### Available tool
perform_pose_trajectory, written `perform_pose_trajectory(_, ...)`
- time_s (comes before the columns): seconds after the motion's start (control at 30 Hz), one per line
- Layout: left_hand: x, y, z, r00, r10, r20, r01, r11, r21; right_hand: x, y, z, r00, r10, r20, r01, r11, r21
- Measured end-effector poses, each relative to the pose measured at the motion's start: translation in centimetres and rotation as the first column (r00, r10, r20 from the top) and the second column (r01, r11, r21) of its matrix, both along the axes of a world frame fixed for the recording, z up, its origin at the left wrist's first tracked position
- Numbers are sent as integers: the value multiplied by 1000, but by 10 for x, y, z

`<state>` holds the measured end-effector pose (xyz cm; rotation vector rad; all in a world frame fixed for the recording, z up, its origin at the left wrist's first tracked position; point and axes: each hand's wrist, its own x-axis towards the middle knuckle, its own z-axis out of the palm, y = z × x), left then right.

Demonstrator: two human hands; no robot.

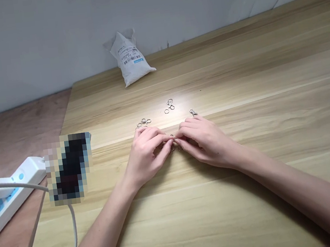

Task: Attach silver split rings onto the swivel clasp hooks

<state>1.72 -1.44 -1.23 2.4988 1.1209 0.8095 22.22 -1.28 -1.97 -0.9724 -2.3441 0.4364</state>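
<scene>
Close together over the wooden tabletop (240,211), my left hand (146,150) and my right hand (203,138) meet at the fingertips. Both are closed in a pinch on a small metal key ring (172,136), which shows partly between them. More small metal parts lie just under the fingers, mostly hidden. Beyond my left hand are several rings and a swivel clasp (145,121), partly covered by its knuckles. Another swivel clasp (170,105) with rings lies farther back, beside a loose ring (166,111). A third clasp (193,112) sits just past my right hand's knuckles.
A white plastic parcel (133,58) with a printed label stands at the back near the wall. On the left, a blurred-out phone-like object (71,166) lies at the table's edge, with a white cable (73,224) and a white power strip (23,176) beside it.
</scene>
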Motion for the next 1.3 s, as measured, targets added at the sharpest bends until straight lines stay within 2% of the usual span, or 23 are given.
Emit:
perform_pose_trajectory(0.37,1,-1,1,1000,-10,-14,9,999,-36,1,-1,-1,998,52,-30,-52,998,-17)
perform_pose_trajectory(1.3,2,-1,1,996,-58,-64,54,996,-65,1,-2,1,998,50,35,-49,998,-42)
